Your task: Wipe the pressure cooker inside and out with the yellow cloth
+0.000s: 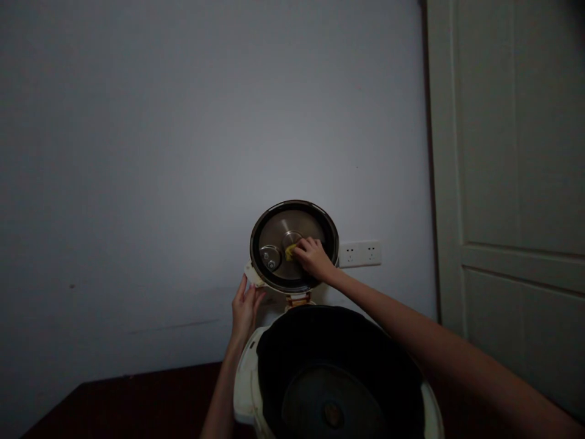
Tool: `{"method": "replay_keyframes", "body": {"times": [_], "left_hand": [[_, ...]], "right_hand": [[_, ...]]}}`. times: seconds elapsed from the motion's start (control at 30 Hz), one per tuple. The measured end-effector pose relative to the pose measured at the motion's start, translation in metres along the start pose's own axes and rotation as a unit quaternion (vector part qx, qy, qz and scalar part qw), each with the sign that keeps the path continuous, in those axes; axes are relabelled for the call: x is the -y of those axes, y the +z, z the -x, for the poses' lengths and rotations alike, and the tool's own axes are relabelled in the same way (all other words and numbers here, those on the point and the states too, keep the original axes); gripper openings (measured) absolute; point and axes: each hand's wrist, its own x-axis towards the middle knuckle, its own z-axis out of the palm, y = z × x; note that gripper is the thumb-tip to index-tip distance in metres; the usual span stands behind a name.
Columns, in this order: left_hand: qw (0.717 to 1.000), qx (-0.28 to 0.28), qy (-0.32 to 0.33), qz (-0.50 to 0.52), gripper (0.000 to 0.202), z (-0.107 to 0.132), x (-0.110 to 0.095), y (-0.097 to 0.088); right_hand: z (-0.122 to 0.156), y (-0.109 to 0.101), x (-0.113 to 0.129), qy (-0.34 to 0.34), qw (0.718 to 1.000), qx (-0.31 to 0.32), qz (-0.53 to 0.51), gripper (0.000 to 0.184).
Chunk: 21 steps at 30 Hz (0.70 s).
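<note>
An electric pressure cooker [247,381] stands before me with its lid [297,219] raised on the rear hinge. At the lid's lower left, my left hand [244,309] grips the white handle tab [253,274]. A small yellow sponge or cloth [290,252] is pinched in the fingers of my right hand [314,259] and touches the metal inner face of the lid near its middle. Left of it on that face is a round valve part [270,259]. Inside the dark cooker body, a round plate [297,399] with a brownish centre shows at the bottom.
The cooker rests on a dark reddish table [150,402], close to a pale wall [183,152]. A white double socket [361,253] is set in the wall right of the lid. A panelled door [507,152] stands at the right. The light is dim.
</note>
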Motion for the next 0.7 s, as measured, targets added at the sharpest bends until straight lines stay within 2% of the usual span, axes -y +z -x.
{"method": "replay_keyframes", "body": {"times": [0.1,0.2,0.27,0.37,0.47,0.57,0.63,0.7], "left_hand": [[1.000,0.001,-0.001,-0.002,0.056,0.000,0.000,-0.001],[1.000,-0.005,-0.004,-0.011,0.056,-0.001,0.001,-0.002],[1.000,-0.010,-0.007,-0.010,0.056,-0.001,0.001,-0.002],[1.000,-0.010,-0.012,0.001,0.054,-0.002,0.001,-0.002],[1.000,-0.008,-0.017,0.008,0.055,-0.003,0.002,-0.003],[1.000,-0.009,-0.020,0.010,0.055,-0.003,0.003,-0.003],[1.000,-0.003,-0.018,0.011,0.055,-0.003,0.003,-0.004],[1.000,0.002,-0.016,0.011,0.056,-0.004,0.004,-0.005]], "right_hand": [[-0.012,-0.007,-0.004,0.024,0.999,-0.007,0.019,0.022],[-0.036,-0.017,-0.010,0.090,0.996,-0.024,0.014,0.021],[-0.050,-0.021,-0.009,0.104,0.994,-0.031,0.015,0.021],[-0.063,-0.019,0.003,0.042,0.998,-0.028,0.031,0.021],[-0.070,-0.013,0.021,-0.085,0.995,-0.013,0.044,0.020],[-0.078,-0.013,0.031,-0.189,0.980,0.007,0.060,0.020],[-0.083,-0.020,0.030,-0.209,0.975,0.015,0.074,0.020],[-0.088,-0.030,0.023,-0.192,0.977,0.020,0.086,0.022]]}}
